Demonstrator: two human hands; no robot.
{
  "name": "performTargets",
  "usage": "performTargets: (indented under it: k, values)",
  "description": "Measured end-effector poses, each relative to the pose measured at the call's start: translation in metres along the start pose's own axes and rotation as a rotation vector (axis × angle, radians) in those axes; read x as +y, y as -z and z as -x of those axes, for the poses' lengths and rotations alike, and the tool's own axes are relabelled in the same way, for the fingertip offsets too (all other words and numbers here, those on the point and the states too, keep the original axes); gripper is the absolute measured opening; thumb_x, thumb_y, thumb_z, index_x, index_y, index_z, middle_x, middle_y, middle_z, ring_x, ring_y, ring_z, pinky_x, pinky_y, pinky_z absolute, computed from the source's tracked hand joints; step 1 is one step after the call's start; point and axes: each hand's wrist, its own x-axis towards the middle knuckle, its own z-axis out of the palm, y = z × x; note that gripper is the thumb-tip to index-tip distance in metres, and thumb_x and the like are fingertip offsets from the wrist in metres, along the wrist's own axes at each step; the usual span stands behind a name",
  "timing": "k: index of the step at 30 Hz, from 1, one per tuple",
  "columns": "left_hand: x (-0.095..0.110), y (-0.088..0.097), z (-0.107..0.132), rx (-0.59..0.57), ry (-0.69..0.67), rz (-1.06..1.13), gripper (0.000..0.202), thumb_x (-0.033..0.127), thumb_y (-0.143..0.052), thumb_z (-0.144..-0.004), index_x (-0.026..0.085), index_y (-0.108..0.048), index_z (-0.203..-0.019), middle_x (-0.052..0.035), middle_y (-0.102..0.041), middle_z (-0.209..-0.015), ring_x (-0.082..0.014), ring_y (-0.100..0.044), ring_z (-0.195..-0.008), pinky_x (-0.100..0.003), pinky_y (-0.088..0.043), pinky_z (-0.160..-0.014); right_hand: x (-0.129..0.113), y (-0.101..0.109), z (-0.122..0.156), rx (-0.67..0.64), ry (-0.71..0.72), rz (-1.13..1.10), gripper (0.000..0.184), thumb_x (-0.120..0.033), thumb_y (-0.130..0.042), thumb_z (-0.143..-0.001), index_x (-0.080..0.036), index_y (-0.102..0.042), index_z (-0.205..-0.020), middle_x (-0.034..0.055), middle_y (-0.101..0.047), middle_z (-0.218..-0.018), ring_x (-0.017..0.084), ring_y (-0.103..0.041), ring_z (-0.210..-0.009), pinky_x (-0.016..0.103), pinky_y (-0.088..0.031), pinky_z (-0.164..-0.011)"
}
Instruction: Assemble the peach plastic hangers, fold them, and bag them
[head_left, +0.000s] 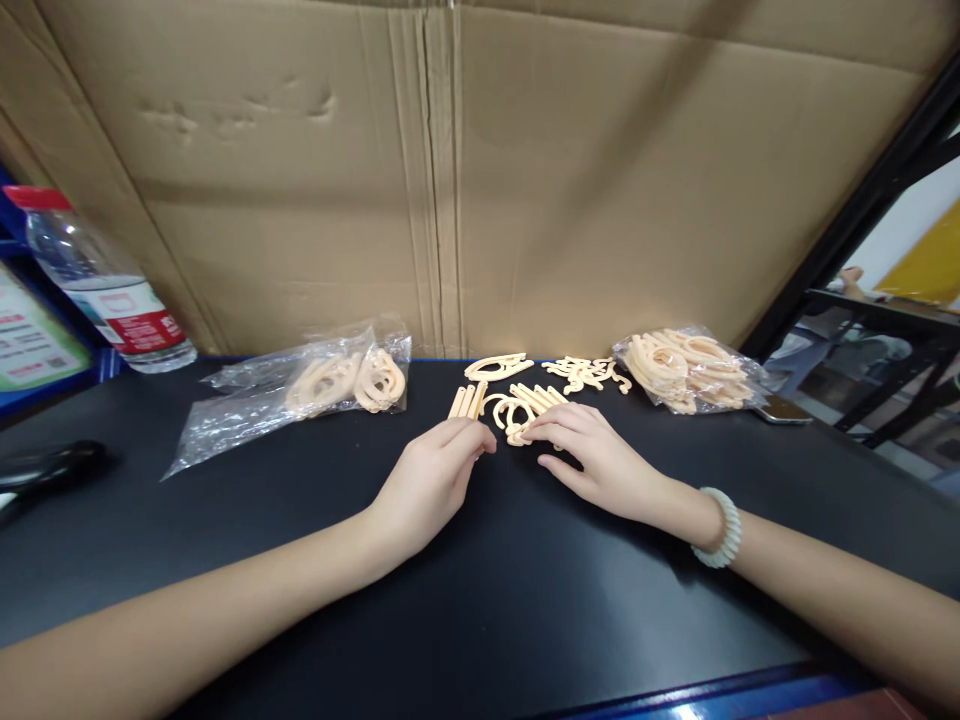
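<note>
Near the middle of the black table, my left hand (439,470) is closed, its fingers curled down and pressed together; whatever they hold is hidden. Straight beige plastic strips (466,402) show just beyond its knuckles. My right hand (600,460) has its thumb apart from its fingers, and the fingertips reach the edge of several curved beige plastic pieces (512,412). I cannot tell whether they grip one. More straight beige strips (538,396) lie side by side beyond that hand. Farther back are a stack of long beige looped pieces (498,367) and a heap of small beige hooks (585,373).
Clear plastic bags of beige parts lie at left (326,382) and right (684,368). A phone-like flat object (782,410) sits partly under the right bag. A water bottle (112,290) stands far left, near a dark object (52,465). Cardboard (300,200) walls the back.
</note>
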Motion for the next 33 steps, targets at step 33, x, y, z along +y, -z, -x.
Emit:
performTargets:
  k: [33]
  values:
    - [0.006,0.005,0.000,-0.218,0.092,-0.406,0.021,0.004,-0.046,-0.081,0.017,-0.054,-0.095,-0.0100,-0.057,-0.101,-0.0269,-0.055,-0.093,-0.040,-0.051,-0.074,0.023,0.046,-0.007,0.189,-0.047,-0.030,0.018,-0.027,-0.052,-0.093,-0.019,-0.063,-0.106,0.0082,-0.068,-0.100,0.022,-0.063,-0.094,0.040,-0.051,-0.084]
